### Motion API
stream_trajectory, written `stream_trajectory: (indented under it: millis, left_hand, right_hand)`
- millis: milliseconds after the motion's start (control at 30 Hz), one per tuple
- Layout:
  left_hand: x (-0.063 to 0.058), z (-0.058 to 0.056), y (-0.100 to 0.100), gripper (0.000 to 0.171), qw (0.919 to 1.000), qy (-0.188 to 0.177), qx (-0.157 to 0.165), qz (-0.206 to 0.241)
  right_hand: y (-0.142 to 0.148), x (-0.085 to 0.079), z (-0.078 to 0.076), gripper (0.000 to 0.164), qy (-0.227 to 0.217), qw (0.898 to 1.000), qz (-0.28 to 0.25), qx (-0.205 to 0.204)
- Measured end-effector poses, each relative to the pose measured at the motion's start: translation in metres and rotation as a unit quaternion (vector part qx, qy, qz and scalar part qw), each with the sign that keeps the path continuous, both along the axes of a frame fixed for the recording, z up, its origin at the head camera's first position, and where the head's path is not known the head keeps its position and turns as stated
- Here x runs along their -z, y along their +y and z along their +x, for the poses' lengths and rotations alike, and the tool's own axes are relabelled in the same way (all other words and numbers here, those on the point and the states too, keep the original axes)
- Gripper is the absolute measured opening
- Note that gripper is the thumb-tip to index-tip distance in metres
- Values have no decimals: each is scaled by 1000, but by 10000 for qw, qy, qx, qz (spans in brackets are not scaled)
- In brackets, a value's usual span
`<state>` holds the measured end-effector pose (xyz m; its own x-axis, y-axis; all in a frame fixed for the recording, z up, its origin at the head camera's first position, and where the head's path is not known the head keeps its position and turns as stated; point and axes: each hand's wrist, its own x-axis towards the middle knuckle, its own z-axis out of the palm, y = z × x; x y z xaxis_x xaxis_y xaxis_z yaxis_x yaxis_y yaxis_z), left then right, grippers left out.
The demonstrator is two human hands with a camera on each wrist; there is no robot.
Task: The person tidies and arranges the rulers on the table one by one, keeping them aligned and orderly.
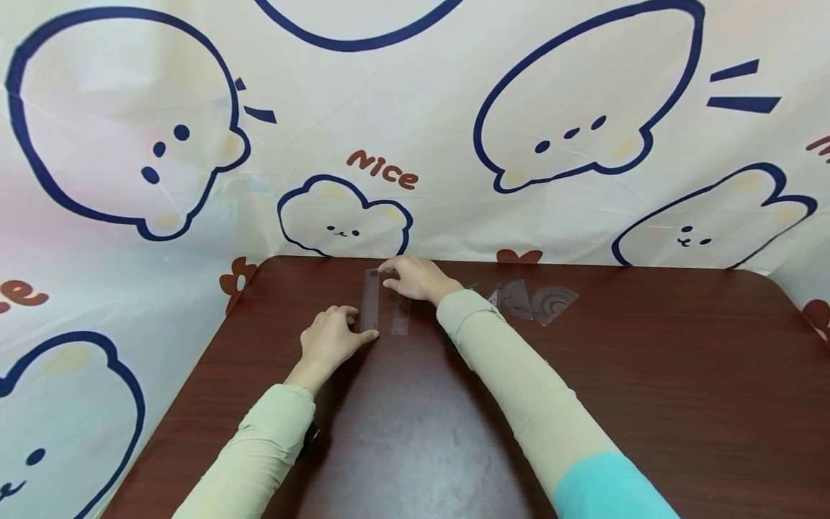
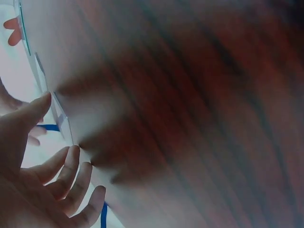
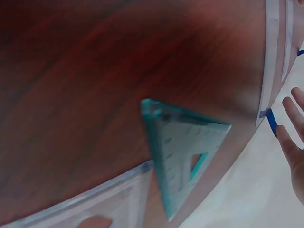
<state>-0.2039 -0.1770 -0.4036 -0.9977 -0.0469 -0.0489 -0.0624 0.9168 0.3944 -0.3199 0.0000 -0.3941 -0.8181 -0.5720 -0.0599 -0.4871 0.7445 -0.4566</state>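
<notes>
On the far part of the table, a clear ruler (image 1: pixel 369 299) lies lengthwise away from me. My left hand (image 1: pixel 327 340) holds its near end, thumb at the bottom corner and fingertips along the left edge; the left wrist view also shows this hand (image 2: pixel 52 175) with thumb and fingers either side of a clear edge. At the ruler's far end is my right hand (image 1: pixel 418 277), its fingers loosely bent; whether they touch is unclear. A second clear ruler (image 1: pixel 400 321) lies partly under that hand. The right wrist view has a green-edged set square (image 3: pixel 178 152) and spread fingers (image 3: pixel 287 142).
Right of my right arm lie a clear protractor-like piece (image 1: pixel 516 299) and a fan-shaped clear piece with curved cutouts (image 1: pixel 552 304). Another clear flat piece (image 3: pixel 118 194) lies beside the set square. A printed cloth (image 1: pixel 447 216) hangs behind the brown table (image 1: pixel 681 375).
</notes>
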Motion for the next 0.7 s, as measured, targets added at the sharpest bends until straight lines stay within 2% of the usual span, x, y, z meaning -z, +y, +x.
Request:
stream_trajectory:
  millis: [233,700]
  left_hand:
    - [-1,2,1,60,9999,-20,-63,-92]
    - [-2,5,3,57,9997,-45,43,-224]
  right_hand:
    - [-15,2,-10,41,-18,10000,6,-12]
    - [-25,10,-13,51,-263,9991,245,218]
